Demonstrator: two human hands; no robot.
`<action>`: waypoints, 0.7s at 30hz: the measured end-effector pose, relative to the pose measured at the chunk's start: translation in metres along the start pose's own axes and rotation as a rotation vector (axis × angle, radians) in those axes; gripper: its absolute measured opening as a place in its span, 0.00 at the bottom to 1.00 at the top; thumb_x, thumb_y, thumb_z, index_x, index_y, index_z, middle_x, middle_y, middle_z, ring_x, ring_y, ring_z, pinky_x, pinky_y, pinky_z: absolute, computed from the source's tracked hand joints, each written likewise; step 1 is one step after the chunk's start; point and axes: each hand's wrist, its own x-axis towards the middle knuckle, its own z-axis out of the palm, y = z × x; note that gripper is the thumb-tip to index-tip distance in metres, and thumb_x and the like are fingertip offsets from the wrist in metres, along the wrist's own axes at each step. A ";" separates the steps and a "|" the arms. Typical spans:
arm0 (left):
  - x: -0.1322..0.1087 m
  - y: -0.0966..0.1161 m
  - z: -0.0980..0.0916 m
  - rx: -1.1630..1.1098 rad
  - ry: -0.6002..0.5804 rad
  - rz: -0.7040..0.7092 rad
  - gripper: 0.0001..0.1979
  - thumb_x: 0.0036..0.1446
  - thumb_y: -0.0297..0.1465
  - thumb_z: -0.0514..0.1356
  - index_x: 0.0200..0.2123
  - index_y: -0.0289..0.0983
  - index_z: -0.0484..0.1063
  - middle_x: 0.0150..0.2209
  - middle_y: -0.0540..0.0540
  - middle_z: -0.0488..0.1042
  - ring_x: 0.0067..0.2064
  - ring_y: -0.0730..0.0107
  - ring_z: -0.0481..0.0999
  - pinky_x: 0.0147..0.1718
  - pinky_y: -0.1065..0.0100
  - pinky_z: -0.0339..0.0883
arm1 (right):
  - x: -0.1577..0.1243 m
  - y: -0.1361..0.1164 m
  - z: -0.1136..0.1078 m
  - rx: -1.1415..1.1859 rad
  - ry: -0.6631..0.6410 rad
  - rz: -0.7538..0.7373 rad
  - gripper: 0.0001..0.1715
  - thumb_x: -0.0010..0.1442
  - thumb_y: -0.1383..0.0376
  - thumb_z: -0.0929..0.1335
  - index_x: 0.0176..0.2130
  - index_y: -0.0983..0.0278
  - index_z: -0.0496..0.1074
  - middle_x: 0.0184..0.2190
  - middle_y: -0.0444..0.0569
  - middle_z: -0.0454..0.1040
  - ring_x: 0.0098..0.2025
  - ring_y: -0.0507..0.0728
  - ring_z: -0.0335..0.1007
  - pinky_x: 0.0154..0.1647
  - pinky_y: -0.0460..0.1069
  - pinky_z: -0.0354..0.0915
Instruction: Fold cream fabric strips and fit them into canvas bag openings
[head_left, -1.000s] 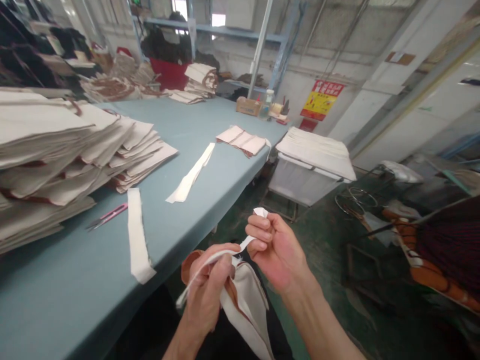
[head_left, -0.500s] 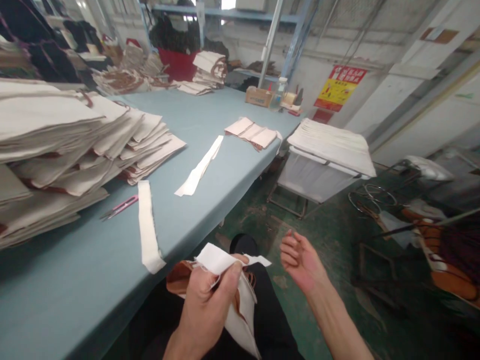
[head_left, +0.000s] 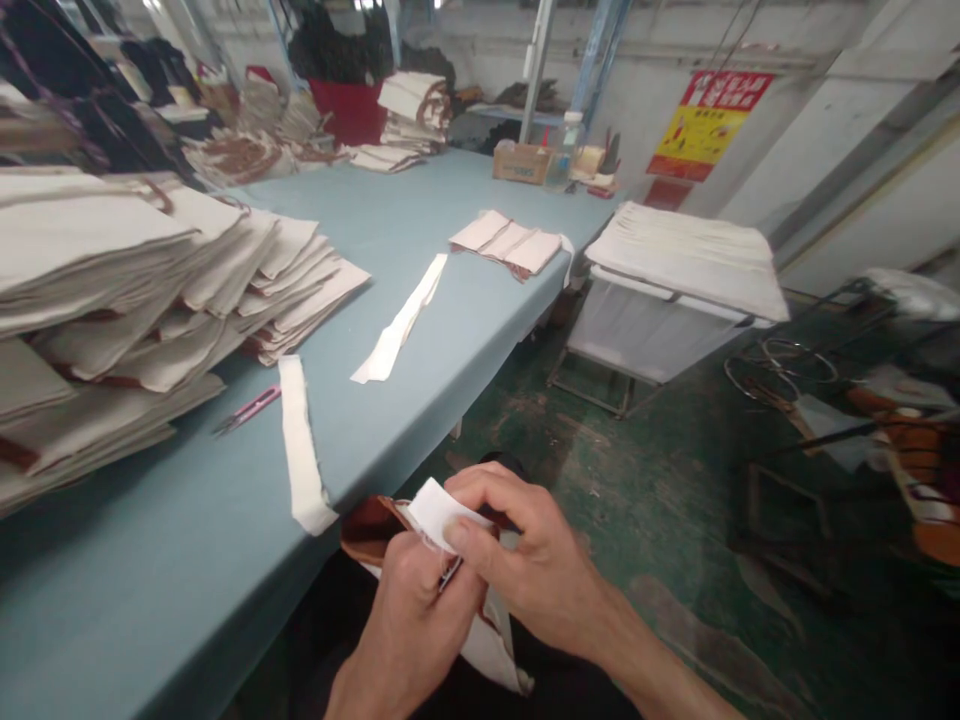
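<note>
Over my lap, my left hand (head_left: 420,610) is closed on a cream-and-brown fabric piece (head_left: 487,645), whose brown edge bulges out at the left. A short white cloth strip (head_left: 435,508) pokes up above my knuckles. My right hand (head_left: 525,550) pinches that strip between thumb and fingers, right against my left hand. Where the strip meets the fabric is hidden by my fingers. On the table beside them lies one cream strip (head_left: 301,440), close to the front edge, with pink-handled thread snips (head_left: 251,408) to its left.
Stacks of cream fabric pieces (head_left: 150,270) cover the left of the blue-grey table (head_left: 225,560). Another strip (head_left: 401,325) and a folded piece (head_left: 510,240) lie further back. A cardboard box (head_left: 520,163) and bottle stand at the far end. Right of the table is a loaded white bin (head_left: 652,320).
My right hand has come in from the right, where it was held apart, and now grips the white strip. My left hand keeps its hold. The view has shifted slightly.
</note>
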 end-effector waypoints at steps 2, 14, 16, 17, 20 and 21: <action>-0.002 -0.002 0.001 0.015 -0.007 -0.009 0.16 0.64 0.28 0.57 0.25 0.36 0.80 0.22 0.47 0.78 0.25 0.68 0.73 0.27 0.70 0.63 | 0.000 0.004 0.006 0.035 0.005 0.006 0.08 0.67 0.66 0.68 0.36 0.61 0.77 0.37 0.47 0.80 0.42 0.56 0.76 0.46 0.51 0.67; -0.026 -0.021 -0.004 -0.005 0.312 -0.316 0.20 0.75 0.43 0.53 0.29 0.42 0.68 0.22 0.54 0.70 0.24 0.69 0.69 0.25 0.70 0.61 | 0.005 0.040 0.019 0.246 0.116 0.275 0.22 0.71 0.49 0.67 0.36 0.62 0.76 0.28 0.44 0.76 0.28 0.52 0.68 0.31 0.47 0.62; -0.035 -0.031 -0.008 -0.010 0.370 -0.380 0.27 0.76 0.48 0.49 0.25 0.42 0.64 0.22 0.53 0.68 0.25 0.68 0.67 0.26 0.69 0.61 | -0.001 0.066 0.025 0.217 0.097 0.320 0.22 0.70 0.48 0.68 0.34 0.63 0.75 0.27 0.44 0.75 0.27 0.51 0.66 0.31 0.46 0.62; -0.041 -0.037 -0.009 -0.013 0.390 -0.411 0.30 0.76 0.51 0.48 0.24 0.42 0.64 0.22 0.52 0.68 0.25 0.68 0.67 0.27 0.68 0.61 | -0.007 0.079 0.031 0.218 0.075 0.351 0.23 0.69 0.48 0.69 0.32 0.63 0.74 0.26 0.44 0.75 0.26 0.51 0.65 0.30 0.46 0.61; -0.064 -0.054 -0.012 -0.018 0.450 -0.526 0.33 0.72 0.59 0.48 0.23 0.42 0.65 0.21 0.51 0.69 0.25 0.66 0.68 0.28 0.67 0.62 | -0.032 0.113 0.056 0.259 -0.026 0.476 0.25 0.66 0.46 0.70 0.29 0.63 0.71 0.22 0.42 0.72 0.22 0.50 0.63 0.25 0.45 0.58; -0.074 -0.058 -0.013 -0.013 0.475 -0.573 0.34 0.70 0.61 0.48 0.22 0.42 0.66 0.21 0.51 0.70 0.26 0.66 0.68 0.28 0.67 0.63 | -0.041 0.121 0.065 0.280 -0.060 0.520 0.26 0.65 0.45 0.70 0.29 0.63 0.71 0.22 0.42 0.71 0.21 0.50 0.62 0.24 0.45 0.58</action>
